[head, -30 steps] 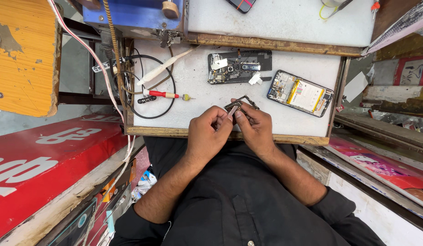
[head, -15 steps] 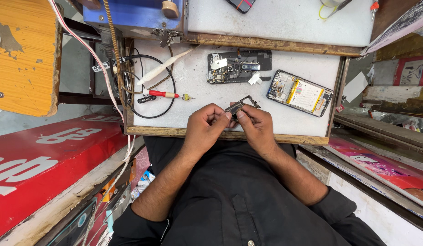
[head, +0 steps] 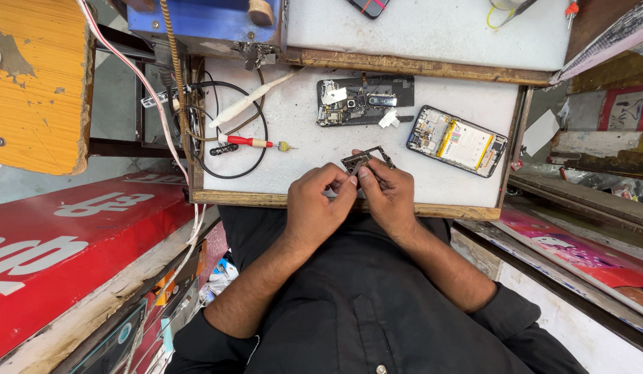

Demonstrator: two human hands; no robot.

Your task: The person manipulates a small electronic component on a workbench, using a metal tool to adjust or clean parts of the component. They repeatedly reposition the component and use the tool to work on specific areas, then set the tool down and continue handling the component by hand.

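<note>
Both hands pinch 1 small dark frame part at near edge of white work mat: left hand fingertips on its near-left corner, right hand fingers clamped along right side. Part held just above mat, near wooden rim. Opened phone lies to right, dark circuit assembly beyond, red-handled screwdriver to left. Best done with light, even pressure, thin frame kept flat to avoid bending, hands braced on rim.
</note>
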